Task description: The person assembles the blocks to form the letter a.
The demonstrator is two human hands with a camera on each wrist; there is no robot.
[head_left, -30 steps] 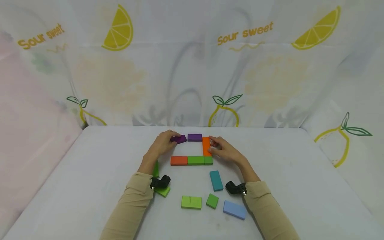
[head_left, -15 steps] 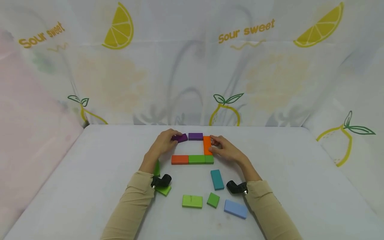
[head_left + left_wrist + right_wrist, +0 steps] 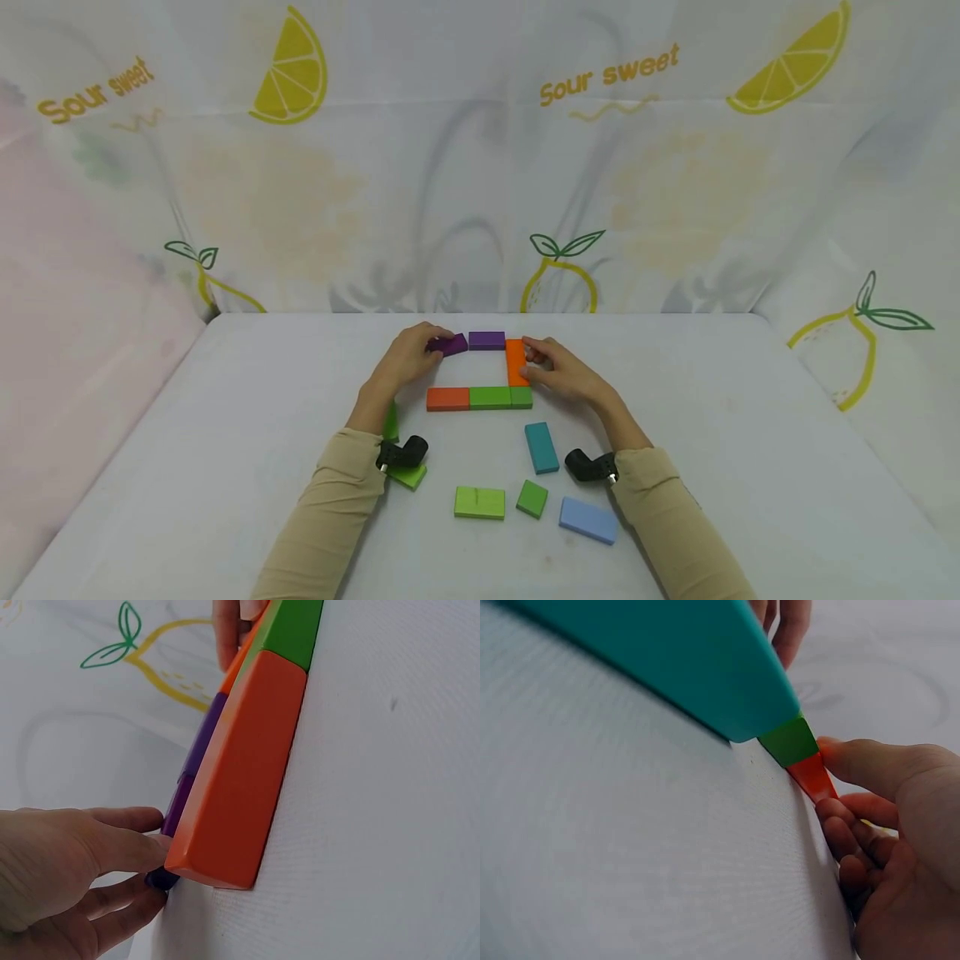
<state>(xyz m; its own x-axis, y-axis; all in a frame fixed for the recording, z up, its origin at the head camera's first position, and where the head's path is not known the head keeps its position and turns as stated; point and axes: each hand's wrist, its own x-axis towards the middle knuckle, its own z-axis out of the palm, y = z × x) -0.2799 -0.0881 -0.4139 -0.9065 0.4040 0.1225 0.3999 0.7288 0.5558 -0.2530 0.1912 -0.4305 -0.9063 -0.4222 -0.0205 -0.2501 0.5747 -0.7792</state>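
Near the back of the table, my left hand (image 3: 411, 353) pinches a dark purple block (image 3: 453, 344) between thumb and fingers. It lies slightly slanted, beside a second purple block (image 3: 487, 341). My right hand (image 3: 564, 371) has thumb and index finger on the right side of an upright-lying orange block (image 3: 516, 362), its other fingers curled in. In front runs a row made of a red-orange block (image 3: 447, 399), a green block (image 3: 490, 398) and a small green block (image 3: 521, 397). The left wrist view shows the left fingertips around the dark purple block (image 3: 177, 806).
Nearer the person lie a teal block (image 3: 542, 447), a light green block (image 3: 480, 503), a green square block (image 3: 532, 499) and a light blue block (image 3: 588, 521). Two more green blocks, one a lime block (image 3: 409, 476), are partly hidden by the left forearm. A printed curtain (image 3: 420, 167) hangs behind the table.
The head view shifts slightly between frames. Both hands and the blocks keep about the same places relative to one another.
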